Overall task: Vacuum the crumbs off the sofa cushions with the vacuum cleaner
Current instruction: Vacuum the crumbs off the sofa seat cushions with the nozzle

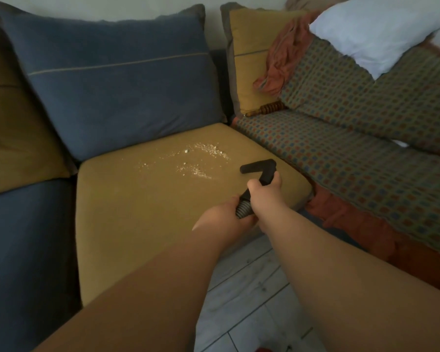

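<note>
Pale crumbs (201,158) lie scattered over the back half of the mustard seat cushion (137,212). A black vacuum nozzle (258,165) hovers or rests just right of the crumbs, its flat head pointing left. My right hand (266,190) grips the black tube right behind the nozzle. My left hand (226,214) holds the ribbed grey hose (243,209) a little lower. Whether the nozzle touches the cushion cannot be told.
A large blue back cushion (117,85) leans behind the seat, a blue seat cushion (23,250) lies at left. To the right are a checked cover (353,148), a white pillow (381,34) and an orange cloth (282,59). Pale floorboards (252,301) show below my arms.
</note>
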`<state>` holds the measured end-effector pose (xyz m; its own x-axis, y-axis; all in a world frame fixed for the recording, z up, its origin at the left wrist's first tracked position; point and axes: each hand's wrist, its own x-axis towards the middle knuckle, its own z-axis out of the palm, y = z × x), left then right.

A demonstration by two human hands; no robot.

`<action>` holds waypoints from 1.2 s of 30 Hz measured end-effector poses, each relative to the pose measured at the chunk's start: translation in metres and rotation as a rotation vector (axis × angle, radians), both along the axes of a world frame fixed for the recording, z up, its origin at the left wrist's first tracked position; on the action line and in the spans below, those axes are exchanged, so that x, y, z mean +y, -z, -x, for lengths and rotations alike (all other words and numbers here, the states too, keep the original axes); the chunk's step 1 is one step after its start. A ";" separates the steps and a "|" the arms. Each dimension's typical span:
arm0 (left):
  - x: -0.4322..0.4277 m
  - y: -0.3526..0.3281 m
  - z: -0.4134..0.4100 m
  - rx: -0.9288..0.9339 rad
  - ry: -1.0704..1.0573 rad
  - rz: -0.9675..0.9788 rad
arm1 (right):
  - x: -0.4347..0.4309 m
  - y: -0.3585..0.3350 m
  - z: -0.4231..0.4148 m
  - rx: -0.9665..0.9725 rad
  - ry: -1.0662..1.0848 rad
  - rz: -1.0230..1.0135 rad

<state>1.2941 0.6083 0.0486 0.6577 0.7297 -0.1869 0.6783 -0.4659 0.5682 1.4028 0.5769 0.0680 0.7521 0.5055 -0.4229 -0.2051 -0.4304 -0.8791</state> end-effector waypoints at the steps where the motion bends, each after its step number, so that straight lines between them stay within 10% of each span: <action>1: 0.004 -0.001 0.005 -0.005 -0.018 -0.002 | 0.006 0.000 0.004 0.006 -0.022 0.004; 36: 0.005 -0.033 0.088 0.057 -0.015 0.025 | 0.008 -0.021 0.087 0.074 -0.072 0.020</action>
